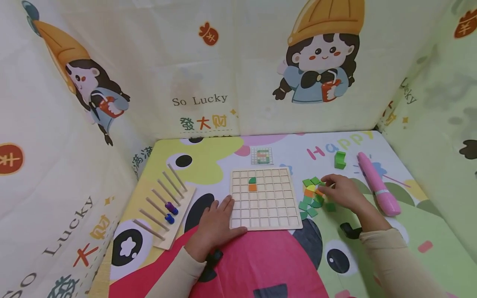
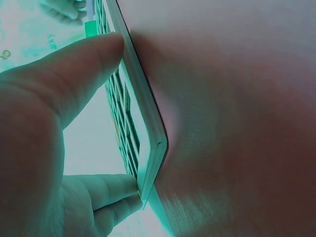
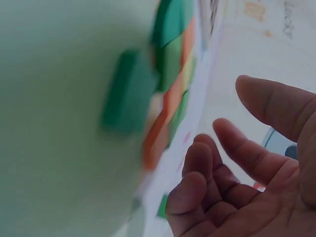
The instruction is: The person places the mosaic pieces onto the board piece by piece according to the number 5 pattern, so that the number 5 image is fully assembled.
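A wooden grid board lies on the table; a green rounded-corner tile sits in one cell, directly above an orange square tile. At its near left corner my left hand rests with fingers spread, the fingertips on the left edge and the thumb on the near edge. My right hand hovers over a pile of small tiles, mostly green with some orange and yellow. In the right wrist view its thumb and loosely bent fingers stand apart, with nothing visible between them.
A printed pattern card lies behind the board. To the left stands a wooden peg rack with blue and purple beads. A green block and a pink pen-shaped object lie at the right. Printed cloth walls enclose the table.
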{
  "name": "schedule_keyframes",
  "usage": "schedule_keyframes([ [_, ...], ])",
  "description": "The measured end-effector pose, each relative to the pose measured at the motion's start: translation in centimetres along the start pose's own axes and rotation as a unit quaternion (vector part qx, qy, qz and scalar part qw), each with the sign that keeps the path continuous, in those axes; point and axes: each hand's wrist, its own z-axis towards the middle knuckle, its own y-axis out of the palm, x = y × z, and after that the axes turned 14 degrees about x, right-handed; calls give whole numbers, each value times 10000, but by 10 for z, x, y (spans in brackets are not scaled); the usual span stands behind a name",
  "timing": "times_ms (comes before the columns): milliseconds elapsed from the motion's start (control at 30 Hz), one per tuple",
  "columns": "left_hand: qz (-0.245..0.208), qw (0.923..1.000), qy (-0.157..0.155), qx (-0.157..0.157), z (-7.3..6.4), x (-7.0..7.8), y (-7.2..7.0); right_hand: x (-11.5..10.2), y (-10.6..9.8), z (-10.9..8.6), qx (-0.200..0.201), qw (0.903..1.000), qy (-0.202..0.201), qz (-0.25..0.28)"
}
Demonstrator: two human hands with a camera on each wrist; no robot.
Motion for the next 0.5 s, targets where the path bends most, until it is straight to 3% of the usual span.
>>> schedule_keyframes([
  [267, 33, 10000, 71, 46, -1, 0, 0, 22, -1, -9, 5, 9994, 84, -332],
  [500, -13, 10000, 60, 37, -1, 1, -1, 28, 5, -9, 133, 9991, 44, -397],
])
